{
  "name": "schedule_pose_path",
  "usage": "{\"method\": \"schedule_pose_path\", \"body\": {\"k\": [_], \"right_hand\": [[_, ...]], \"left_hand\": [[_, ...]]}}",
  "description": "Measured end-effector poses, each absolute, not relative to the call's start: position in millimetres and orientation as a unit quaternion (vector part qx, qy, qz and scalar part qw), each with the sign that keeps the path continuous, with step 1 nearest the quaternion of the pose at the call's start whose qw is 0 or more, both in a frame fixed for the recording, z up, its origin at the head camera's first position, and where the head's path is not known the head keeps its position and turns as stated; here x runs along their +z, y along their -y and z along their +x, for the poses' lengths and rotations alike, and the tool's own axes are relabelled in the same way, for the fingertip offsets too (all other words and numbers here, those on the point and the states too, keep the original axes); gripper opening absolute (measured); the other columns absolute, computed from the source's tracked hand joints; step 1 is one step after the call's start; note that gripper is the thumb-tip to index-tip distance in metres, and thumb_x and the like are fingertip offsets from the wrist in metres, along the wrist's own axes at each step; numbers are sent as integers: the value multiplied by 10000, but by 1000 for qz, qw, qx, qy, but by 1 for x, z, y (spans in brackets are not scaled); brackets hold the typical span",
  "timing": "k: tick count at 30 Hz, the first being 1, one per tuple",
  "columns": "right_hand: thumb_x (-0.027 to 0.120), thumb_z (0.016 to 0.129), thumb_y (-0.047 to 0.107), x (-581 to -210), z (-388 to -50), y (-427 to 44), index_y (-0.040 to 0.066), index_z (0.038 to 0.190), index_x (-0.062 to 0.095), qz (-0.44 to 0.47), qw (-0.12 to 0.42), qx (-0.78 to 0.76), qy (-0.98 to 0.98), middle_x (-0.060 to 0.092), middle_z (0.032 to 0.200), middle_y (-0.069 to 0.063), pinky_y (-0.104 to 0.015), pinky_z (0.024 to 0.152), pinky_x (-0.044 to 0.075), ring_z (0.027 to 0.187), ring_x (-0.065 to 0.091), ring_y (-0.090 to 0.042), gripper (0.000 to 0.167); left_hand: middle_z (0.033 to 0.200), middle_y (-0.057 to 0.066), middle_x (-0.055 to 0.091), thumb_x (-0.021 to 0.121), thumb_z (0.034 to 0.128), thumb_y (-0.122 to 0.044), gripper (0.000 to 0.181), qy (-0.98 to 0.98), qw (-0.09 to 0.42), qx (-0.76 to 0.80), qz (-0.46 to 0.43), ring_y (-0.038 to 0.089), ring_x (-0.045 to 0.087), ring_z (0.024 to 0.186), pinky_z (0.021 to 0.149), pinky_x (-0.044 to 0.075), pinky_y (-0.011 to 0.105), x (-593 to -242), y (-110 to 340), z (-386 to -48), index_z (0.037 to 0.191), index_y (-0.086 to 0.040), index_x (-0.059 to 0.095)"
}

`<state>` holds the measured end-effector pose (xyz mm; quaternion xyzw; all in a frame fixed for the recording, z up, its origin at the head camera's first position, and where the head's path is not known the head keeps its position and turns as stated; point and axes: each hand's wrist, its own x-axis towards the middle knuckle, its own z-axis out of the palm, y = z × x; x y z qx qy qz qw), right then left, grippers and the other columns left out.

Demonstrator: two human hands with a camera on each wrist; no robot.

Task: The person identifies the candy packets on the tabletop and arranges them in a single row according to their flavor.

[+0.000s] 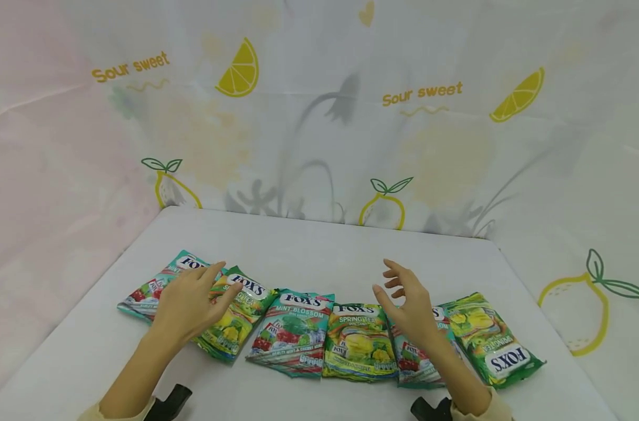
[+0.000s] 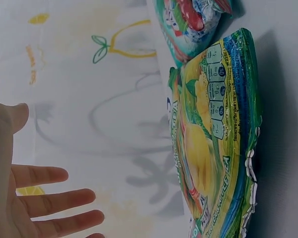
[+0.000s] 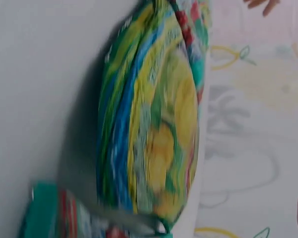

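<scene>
Both hands hover over a row of candy bags, fingers spread and loosely bent, holding nothing. My left hand (image 1: 188, 304) is above the leftmost teal bag (image 1: 150, 291) and the green-yellow bag (image 1: 246, 298) beside it, partly covering both. In the left wrist view, that hand (image 2: 44, 198) appears beside a green-yellow bag (image 2: 201, 144). My right hand (image 1: 411, 307) is over a teal bag (image 1: 416, 362), hiding part of it. The right wrist view shows a yellow-green bag (image 3: 159, 129) and only a bit of fingers at the right edge.
A teal Mint Blossom bag (image 1: 293, 333) and a yellow Spring Tea bag (image 1: 358, 345) lie in the middle of the row. At the right end a green bag (image 1: 490, 339) lies upside down. A printed cloth (image 1: 309, 117) hangs behind the white table (image 1: 298, 251).
</scene>
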<state>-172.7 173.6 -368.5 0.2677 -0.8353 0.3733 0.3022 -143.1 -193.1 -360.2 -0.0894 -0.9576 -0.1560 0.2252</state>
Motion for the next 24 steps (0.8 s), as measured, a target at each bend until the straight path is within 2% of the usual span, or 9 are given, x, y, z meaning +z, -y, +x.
{"method": "schedule_pose_path", "body": {"k": [4, 9, 13, 16, 19, 24], "right_hand": [[682, 784, -23, -372, -166, -161, -33, 1255, 532, 280, 276, 411, 823, 618, 977, -129, -298, 612, 516, 779, 606, -222, 495], [664, 808, -22, -376, -157, -148, 8, 1253, 547, 289, 248, 441, 813, 620, 967, -79, -263, 604, 512, 762, 600, -172, 461], [663, 821, -2, -377, -150, -139, 18, 1239, 558, 287, 230, 451, 813, 619, 955, -60, -253, 610, 511, 751, 596, -139, 431], [661, 823, -2, -379, -147, -134, 12, 1226, 562, 287, 217, 460, 812, 620, 936, -69, -248, 602, 509, 731, 594, -122, 415], [659, 829, 3, -381, -147, -129, 6, 1216, 563, 290, 209, 465, 810, 624, 915, -96, -240, 583, 506, 707, 590, -113, 399], [648, 850, 32, -382, -146, -117, 9, 1217, 559, 302, 187, 476, 805, 626, 901, -96, -230, 567, 500, 681, 574, -92, 378]], "left_hand": [[1103, 234, 638, 570, 885, -475, 556, 958, 222, -162, -82, 422, 594, 985, 718, 497, 551, -360, 192, -138, 1228, -39, 597], [1073, 248, 640, 570, 880, -491, 569, 959, 215, -166, -77, 412, 605, 950, 625, 514, 504, -361, 191, -130, 1229, -43, 600], [1105, 260, 631, 557, 891, -489, 566, 959, 204, -182, -70, 437, 594, 980, 672, 506, 543, -366, 191, -125, 1239, -45, 594], [1094, 254, 636, 562, 891, -483, 538, 957, 208, -193, -65, 432, 601, 968, 682, 501, 558, -371, 191, -123, 1227, -64, 603], [1049, 227, 658, 587, 878, -473, 500, 953, 223, -196, -65, 412, 621, 897, 638, 506, 534, -376, 192, -121, 1200, -92, 620], [1065, 222, 662, 610, 869, -452, 477, 948, 235, -202, -66, 447, 617, 895, 648, 500, 543, -382, 191, -118, 1213, -121, 625]]}}
